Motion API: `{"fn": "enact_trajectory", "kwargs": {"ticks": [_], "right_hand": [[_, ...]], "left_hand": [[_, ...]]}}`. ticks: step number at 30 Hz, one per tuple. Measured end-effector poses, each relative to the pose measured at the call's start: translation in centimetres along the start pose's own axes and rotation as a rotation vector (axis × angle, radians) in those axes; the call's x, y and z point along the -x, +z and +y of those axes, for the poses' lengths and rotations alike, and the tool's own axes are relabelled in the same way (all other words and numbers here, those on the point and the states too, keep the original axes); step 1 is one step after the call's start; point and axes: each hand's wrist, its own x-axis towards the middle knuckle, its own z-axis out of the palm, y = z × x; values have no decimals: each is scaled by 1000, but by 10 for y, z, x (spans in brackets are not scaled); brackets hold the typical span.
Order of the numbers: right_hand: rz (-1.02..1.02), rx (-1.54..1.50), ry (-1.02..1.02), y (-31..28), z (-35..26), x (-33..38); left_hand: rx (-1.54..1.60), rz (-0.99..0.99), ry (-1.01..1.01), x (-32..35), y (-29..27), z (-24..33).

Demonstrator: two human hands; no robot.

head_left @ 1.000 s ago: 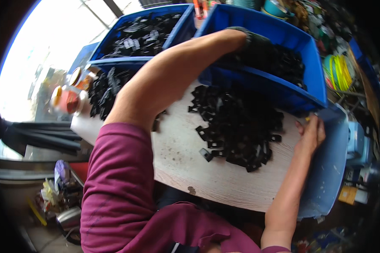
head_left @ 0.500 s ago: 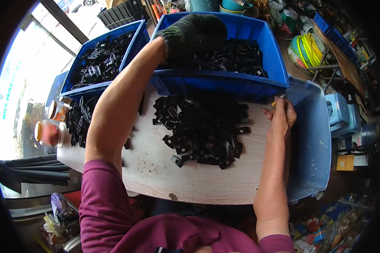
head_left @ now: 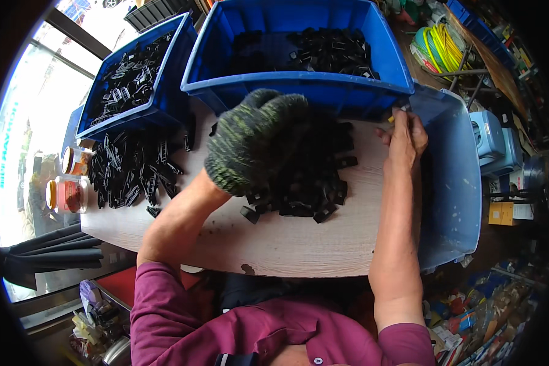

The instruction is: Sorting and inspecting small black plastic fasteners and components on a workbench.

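Note:
My left hand (head_left: 250,140), in a dark green knitted glove, hangs over the pile of small black plastic parts (head_left: 299,189) on the table. Its back faces up; the fingertips are lost against the dark parts, so I cannot see whether they grip any. My right hand (head_left: 407,135) is bare and closed at the table's right side, by the corner of the large blue bin (head_left: 305,85). Between its thumb and fingers is a small tool with a yellow part (head_left: 391,119); its kind is not clear. More black parts (head_left: 335,52) lie inside that bin.
Left of it, a smaller blue bin (head_left: 165,91) holds black slotted strips, with more strips (head_left: 128,165) heaped before it. Two lidded jars (head_left: 72,194) stand at the table's left edge. A pale blue tub (head_left: 451,183) adjoins the right edge; coiled yellow hose (head_left: 443,52) lies beyond.
My left hand has come back from over the large bin to the pile on the table. My right hand stays at the bin's corner. The view has shifted slightly.

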Motion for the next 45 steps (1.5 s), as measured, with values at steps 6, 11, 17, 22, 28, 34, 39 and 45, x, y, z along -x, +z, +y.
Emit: {"fn": "enact_trajectory", "kwargs": {"ticks": [6, 11, 17, 22, 28, 34, 39, 45], "right_hand": [[-1, 4, -18, -3, 6, -3], [2, -10, -2, -1, 4, -1], [-11, -32, -3, -1, 4, -2], [-32, -3, 20, -3, 1, -1], [6, 27, 2, -1, 0, 4], [14, 32, -8, -3, 2, 0], [-8, 25, 0, 0, -1, 1], [-1, -14, 18, -2, -1, 2]], "left_hand": [[-194, -167, -117, 8, 9, 11], [-83, -136, -68, 5, -1, -1], [98, -66, -96, 12, 0, -14], [130, 31, -73, 2, -5, -15], [13, 39, -11, -23, 8, -6], [-41, -81, 40, -21, 7, 1], [-25, 22, 129, -17, 6, -4], [112, -88, 30, -39, -10, 5]]}}
